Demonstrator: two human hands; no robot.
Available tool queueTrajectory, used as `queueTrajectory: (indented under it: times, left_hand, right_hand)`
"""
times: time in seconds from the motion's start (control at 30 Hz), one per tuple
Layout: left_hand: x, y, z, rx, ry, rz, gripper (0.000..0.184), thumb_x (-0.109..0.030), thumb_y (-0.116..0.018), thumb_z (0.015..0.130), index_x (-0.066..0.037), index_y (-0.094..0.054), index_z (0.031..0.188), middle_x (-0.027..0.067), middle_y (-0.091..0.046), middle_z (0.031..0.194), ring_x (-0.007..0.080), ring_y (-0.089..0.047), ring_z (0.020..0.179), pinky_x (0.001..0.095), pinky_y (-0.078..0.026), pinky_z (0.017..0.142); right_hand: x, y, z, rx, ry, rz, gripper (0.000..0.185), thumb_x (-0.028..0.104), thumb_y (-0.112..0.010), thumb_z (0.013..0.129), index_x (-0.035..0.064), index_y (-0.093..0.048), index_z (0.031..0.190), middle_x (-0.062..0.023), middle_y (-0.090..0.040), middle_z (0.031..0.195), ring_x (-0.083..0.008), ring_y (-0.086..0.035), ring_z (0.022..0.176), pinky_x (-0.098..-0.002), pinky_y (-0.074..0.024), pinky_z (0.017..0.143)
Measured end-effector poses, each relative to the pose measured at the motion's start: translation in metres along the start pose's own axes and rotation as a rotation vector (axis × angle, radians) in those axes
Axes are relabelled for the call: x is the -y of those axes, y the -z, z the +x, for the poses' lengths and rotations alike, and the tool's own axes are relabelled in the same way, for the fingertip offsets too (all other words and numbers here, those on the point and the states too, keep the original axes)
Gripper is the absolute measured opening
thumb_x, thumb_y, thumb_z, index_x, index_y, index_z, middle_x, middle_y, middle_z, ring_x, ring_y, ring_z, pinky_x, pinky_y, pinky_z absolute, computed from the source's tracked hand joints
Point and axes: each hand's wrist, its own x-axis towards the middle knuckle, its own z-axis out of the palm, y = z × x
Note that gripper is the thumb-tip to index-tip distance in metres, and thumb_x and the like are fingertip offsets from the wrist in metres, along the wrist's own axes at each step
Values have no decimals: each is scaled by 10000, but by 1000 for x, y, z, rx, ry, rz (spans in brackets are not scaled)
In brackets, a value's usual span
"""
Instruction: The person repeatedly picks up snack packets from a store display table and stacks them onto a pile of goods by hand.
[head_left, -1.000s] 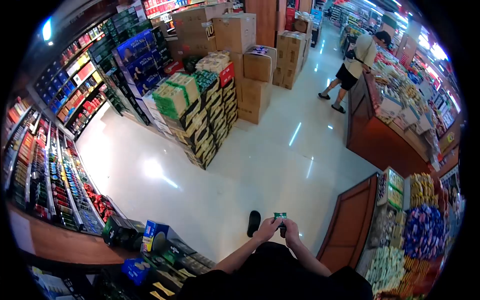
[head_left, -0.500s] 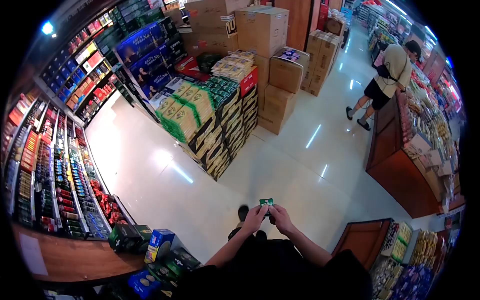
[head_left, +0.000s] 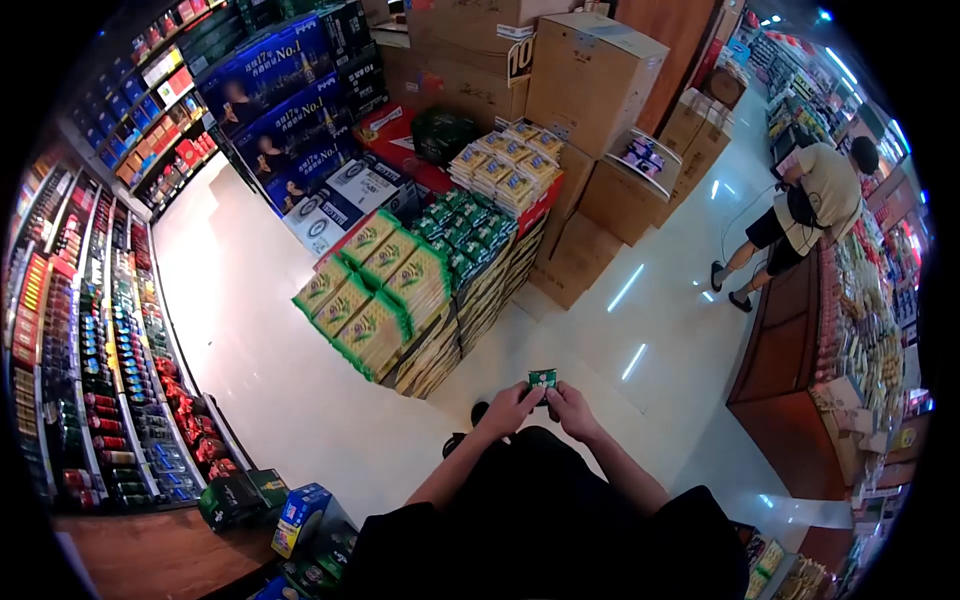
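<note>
A small green packet (head_left: 542, 378) with white print is held between both hands in front of my body. My left hand (head_left: 507, 408) grips its left side, with the thumb on the near face. On the right edge, my right hand (head_left: 570, 410) pinches it in the same way. Beyond the hands stands a floor display, topped with cream packs with green edges (head_left: 385, 290), green packets (head_left: 465, 235) that look similar to the held one, and yellow-and-white packets (head_left: 508, 165).
Cardboard boxes (head_left: 590, 75) are stacked behind the display. Shelves of bottles (head_left: 110, 350) line the left side. A person (head_left: 815, 200) stands at a wooden counter (head_left: 785, 400) on the right. A wooden ledge (head_left: 150, 550) with boxes lies at lower left.
My view has moved closer to the floor display, which looks larger. Both hands still hold the green packet. The person at the right counter has shifted posture, one arm now bent up.
</note>
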Motion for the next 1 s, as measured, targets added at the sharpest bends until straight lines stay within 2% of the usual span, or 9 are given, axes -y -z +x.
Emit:
queueTrajectory:
  times: [0.17, 0.3, 0.4, 0.53, 0.57, 0.73, 0.8, 0.93, 1.0]
  left_hand:
    - [-26, 49, 74, -214, -67, -16, 360, -319, -668, 816, 9, -580, 937, 119, -627, 762, 184, -598, 688, 327, -477, 629]
    - [-61, 88, 113, -371, -51, 6, 340, -288, -662, 813, 19, -568, 927, 146, -618, 762, 222, -594, 676, 340, -470, 623]
    - [-74, 113, 149, -471, 55, 97, 360, -303, -663, 818, 10, -567, 968, 136, -608, 806, 198, -567, 717, 333, -457, 659]
    - [-88, 142, 209, -671, 72, 81, 343, -300, -668, 812, 17, -551, 870, 123, -573, 715, 186, -538, 652, 325, -446, 616]
    - [-100, 150, 224, -701, 83, 64, 340, -298, -644, 817, 26, -544, 838, 173, -578, 693, 293, -564, 622, 371, -449, 594]
    - [-115, 193, 308, -845, 226, 170, 357, -306, -652, 801, 21, -512, 783, 197, -571, 677, 349, -588, 654, 409, -450, 606]
    - [-118, 213, 342, -928, 193, 398, 345, -300, -655, 796, 20, -526, 795, 199, -595, 702, 367, -605, 695, 419, -459, 617]
    - [-116, 242, 402, -988, 289, 427, 341, -276, -653, 788, 13, -515, 906, 228, -620, 765, 404, -618, 761, 451, -482, 667]
    - [-109, 247, 422, -1005, 321, 546, 360, -252, -656, 781, 12, -495, 967, 253, -623, 795, 428, -619, 786, 471, -489, 693]
  right_hand:
    - [33, 14, 84, 41, 11, -141, 220, 246, -434, 981, 45, -496, 917, 11, -466, 684, -70, -417, 572, -235, -368, 514]
    - [67, 12, 158, 96, 60, -297, 255, 252, -455, 965, 13, -531, 1012, -30, -556, 837, -116, -505, 770, -286, -442, 688]
    - [85, 15, 224, 188, 38, -234, 255, 287, -450, 964, 44, -525, 977, -10, -503, 686, -81, -454, 584, -252, -390, 521]
    - [108, 27, 312, 294, 318, -370, 332, 328, -471, 953, 1, -529, 949, -117, -556, 751, -232, -524, 682, -367, -429, 641]
    - [108, 33, 337, 345, 161, -405, 363, 342, -478, 948, -18, -528, 937, -176, -575, 810, -284, -549, 753, -392, -429, 701]
    - [186, 40, 392, 268, 201, -561, 375, 358, -513, 916, -16, -540, 941, -209, -576, 790, -353, -579, 794, -395, -437, 698]
    - [189, 48, 411, 269, 156, -547, 399, 379, -537, 896, -15, -546, 957, -202, -575, 756, -363, -579, 795, -401, -438, 704]
    - [190, 59, 435, 367, 356, -866, 496, 347, -571, 857, -34, -466, 1157, -225, -546, 1060, -376, -587, 907, -433, -481, 764]
    - [202, 58, 442, 464, 281, -1010, 567, 326, -576, 847, -44, -391, 1235, -231, -476, 1183, -393, -572, 973, -460, -491, 791]
